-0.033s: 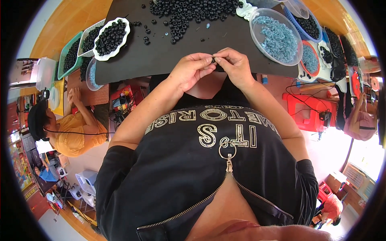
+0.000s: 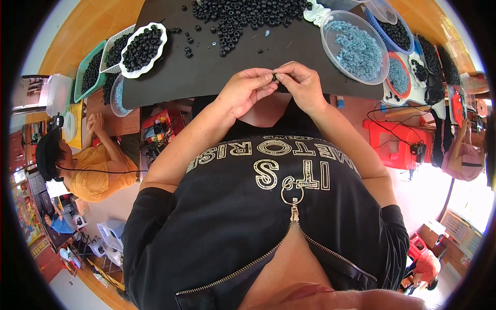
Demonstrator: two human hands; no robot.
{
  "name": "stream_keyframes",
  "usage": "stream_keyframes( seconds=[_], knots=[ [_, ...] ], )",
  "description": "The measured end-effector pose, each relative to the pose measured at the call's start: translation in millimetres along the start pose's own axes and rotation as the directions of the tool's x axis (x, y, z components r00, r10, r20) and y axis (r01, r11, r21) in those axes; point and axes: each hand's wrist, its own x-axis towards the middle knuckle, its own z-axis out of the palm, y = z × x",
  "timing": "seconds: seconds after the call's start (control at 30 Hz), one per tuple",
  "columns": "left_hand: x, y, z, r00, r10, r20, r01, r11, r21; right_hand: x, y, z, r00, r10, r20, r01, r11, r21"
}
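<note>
Near the front edge of the dark table, my left hand [image 2: 248, 89] and my right hand [image 2: 302, 85] meet at the fingertips. Between their thumbs and forefingers they pinch a small black part [image 2: 274, 77], mostly covered by the fingers. Ahead of them lies a heap of black ring-shaped parts [image 2: 250, 14], with some strays scattered toward me. A round clear tub [image 2: 330, 54] of small pale-blue clear pieces [image 2: 361, 54] stands right of my hands. To the left is a white scalloped dish [image 2: 132, 74] holding more black ring-shaped parts [image 2: 144, 47].
On the left are a green basket [image 2: 78, 93], a white basket [image 2: 105, 66] and a person in a yellow shirt [image 2: 101, 173] with hands together. On the right stand a blue basket [image 2: 412, 49], an orange bowl [image 2: 408, 85] and a red stool [image 2: 385, 147] with cables over it.
</note>
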Motion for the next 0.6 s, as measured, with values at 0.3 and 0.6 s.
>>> stream_keyframes(
  seconds=[0.3,0.6],
  knots=[
    [0.9,-1.2,-1.6,1.000,0.005,0.020,-0.004,1.000,-0.012,-1.8,-9.1,3.9,0.999,-0.035,-0.027,0.032,0.992,-0.125],
    [2.2,-6.8,-2.2,1.000,-0.010,0.025,0.010,1.000,-0.011,-8.8,-27.8,16.7,0.984,-0.173,-0.042,0.133,0.875,-0.466]
  ],
)
